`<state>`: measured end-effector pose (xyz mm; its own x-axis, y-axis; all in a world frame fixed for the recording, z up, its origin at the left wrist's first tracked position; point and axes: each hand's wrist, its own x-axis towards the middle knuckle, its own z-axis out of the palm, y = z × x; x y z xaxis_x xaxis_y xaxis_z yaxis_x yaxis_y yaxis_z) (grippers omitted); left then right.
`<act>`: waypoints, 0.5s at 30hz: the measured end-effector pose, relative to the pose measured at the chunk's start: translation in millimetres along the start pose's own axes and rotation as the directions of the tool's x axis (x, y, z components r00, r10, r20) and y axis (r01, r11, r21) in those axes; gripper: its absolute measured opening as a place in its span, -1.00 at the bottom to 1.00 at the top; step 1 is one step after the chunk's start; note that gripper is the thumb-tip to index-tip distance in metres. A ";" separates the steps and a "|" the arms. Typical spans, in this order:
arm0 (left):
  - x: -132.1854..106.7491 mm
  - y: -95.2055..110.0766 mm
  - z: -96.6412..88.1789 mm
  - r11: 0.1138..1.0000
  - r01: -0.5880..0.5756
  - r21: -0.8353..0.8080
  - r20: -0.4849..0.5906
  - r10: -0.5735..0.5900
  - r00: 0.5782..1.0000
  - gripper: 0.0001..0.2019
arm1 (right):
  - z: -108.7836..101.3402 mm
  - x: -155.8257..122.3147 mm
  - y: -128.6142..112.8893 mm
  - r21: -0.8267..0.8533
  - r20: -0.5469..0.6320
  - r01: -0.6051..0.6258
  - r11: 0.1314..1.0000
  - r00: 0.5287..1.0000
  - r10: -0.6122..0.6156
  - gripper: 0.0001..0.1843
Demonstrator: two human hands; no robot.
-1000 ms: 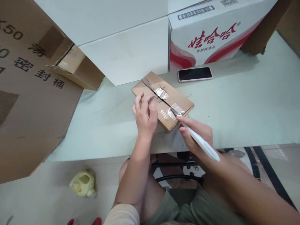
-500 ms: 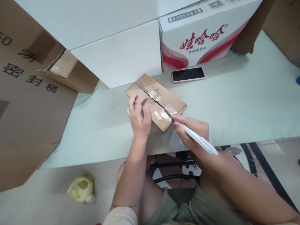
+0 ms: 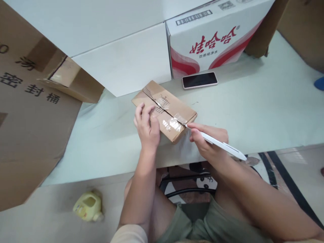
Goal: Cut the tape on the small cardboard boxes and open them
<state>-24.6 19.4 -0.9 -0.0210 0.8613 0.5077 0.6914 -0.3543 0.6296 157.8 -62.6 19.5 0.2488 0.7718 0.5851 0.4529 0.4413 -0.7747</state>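
Observation:
A small brown cardboard box (image 3: 183, 109) with a clear-taped centre seam lies near the front edge of the pale table (image 3: 253, 111). My left hand (image 3: 146, 126) rests on the box's near left part, fingers curled and pressing down. My right hand (image 3: 209, 141) is closed round a white utility knife (image 3: 222, 145). The knife's blade tip touches the tape at the box's near right corner, on the seam.
A phone (image 3: 199, 80) lies face up behind the box. A white carton (image 3: 121, 64) and a red-and-white printed carton (image 3: 215, 33) stand at the back. A large brown carton (image 3: 30, 111) fills the left. A yellow jug (image 3: 88, 206) sits on the floor below.
The knife has drawn back along the seam toward the box's near right corner and its handle has swung lower. My left hand stays on the box. The view has shifted slightly.

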 end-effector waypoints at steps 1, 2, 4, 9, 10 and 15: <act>0.0 -0.2 -0.4 1.000 -0.004 0.001 0.000 0.004 1.000 -0.63 | -0.7 0.1 0.1 0.000 -0.003 -0.004 1.000 1.000 0.004 -0.80; 0.1 -0.4 -0.8 1.000 -0.008 -0.001 0.001 0.008 1.000 -0.63 | -1.9 0.2 0.0 -0.005 -0.005 -0.005 1.000 1.000 0.005 -0.79; 0.0 -0.5 -1.1 1.000 -0.016 -0.011 -0.001 0.016 1.000 -0.62 | -5.4 0.5 -0.5 -0.028 -0.006 -0.007 1.000 1.000 0.007 -0.76; 0.0 -0.4 0.0 1.000 0.002 -0.007 0.003 -0.002 1.000 -0.63 | -13.5 1.7 -2.6 -0.079 -0.013 0.001 0.997 1.000 -0.002 -0.72; 0.0 -0.4 0.2 1.000 0.006 -0.009 0.006 -0.005 1.000 -0.64 | -15.1 1.7 -2.8 -0.078 -0.023 -0.002 0.997 1.000 0.000 -0.72; 0.3 -3.0 0.6 0.999 0.006 -0.040 0.009 -0.006 1.000 -0.64 | -26.4 0.2 2.9 0.007 -0.105 -0.167 0.986 0.980 0.166 -0.70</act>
<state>-26.3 20.9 -3.0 -0.0188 0.8664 0.4990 0.6616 -0.3634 0.6559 181.8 -73.3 23.6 0.4089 0.7823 0.4699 0.3993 0.3096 -0.8630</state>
